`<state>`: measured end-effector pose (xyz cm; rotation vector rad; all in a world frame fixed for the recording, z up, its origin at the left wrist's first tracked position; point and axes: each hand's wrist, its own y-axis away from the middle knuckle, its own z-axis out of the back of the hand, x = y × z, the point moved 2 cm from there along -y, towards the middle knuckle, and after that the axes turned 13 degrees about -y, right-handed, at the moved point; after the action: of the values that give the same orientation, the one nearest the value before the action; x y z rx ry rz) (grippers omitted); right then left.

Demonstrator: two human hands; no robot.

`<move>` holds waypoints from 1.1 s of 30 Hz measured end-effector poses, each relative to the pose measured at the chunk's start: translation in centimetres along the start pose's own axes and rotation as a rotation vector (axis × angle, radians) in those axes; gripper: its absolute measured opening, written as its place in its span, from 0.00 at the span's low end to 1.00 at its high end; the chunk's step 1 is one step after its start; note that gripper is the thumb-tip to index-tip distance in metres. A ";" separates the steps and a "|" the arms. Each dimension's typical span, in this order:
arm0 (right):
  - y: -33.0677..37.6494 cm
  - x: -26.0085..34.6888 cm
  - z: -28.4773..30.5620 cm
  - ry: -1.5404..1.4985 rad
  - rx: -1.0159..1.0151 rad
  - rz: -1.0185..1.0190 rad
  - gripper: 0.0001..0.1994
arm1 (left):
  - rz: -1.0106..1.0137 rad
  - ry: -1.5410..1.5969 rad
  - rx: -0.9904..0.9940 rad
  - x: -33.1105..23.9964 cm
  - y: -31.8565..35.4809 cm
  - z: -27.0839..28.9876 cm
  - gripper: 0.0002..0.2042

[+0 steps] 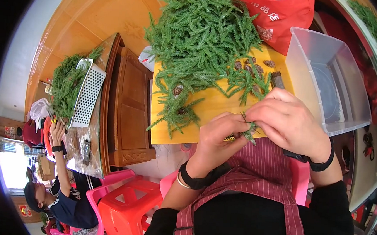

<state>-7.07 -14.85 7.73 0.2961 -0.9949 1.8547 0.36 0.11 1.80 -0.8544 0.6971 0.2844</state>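
The biggest thing we see is the big pile of green sprigs [201, 33]. It lies on a yellow board [211, 108] in front of us, and it looks like soft, feathery fir. Next comes the clear plastic box [351, 102], which stands at the right edge of the board with nothing we can see inside. Behind the pile sits a red bag [283, 19]. Far off to our left, another person [57, 187] sits at a second table with a white basket [87, 95] and more green.

Some small brown cones [251, 68] lie on the board, between the pile and the box.

Now our hands. They meet just over the near edge of the board, above our striped apron [259, 166]. Our left hand [215, 139] is curled, and its fingers pinch the little sprig [249, 129]. Our right hand [291, 122] is bent over it from the other side, and its fingertips pinch the same sprig.

We think the little sprig is very light and bendy. It is thin, so it may snap if we pull hard. The tiny leaves may feel a bit prickly. The best place to hold it looks like the stem, down low.
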 end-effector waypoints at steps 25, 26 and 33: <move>0.9 -1.7 0.2 -0.544 0.173 -0.343 0.05 | 0.284 0.353 0.242 1.1 1.7 -0.9 0.14; 1.0 -1.7 0.1 -0.544 0.173 -0.343 0.05 | 0.280 0.354 0.216 1.1 1.6 -0.9 0.12; 0.5 -1.4 0.5 -0.473 0.184 -0.147 0.09 | 0.296 0.458 0.199 1.2 1.6 -0.9 0.11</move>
<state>-6.95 -16.25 6.99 0.9276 -1.0799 1.7791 0.01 0.42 -0.37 -0.6273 1.2631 0.2800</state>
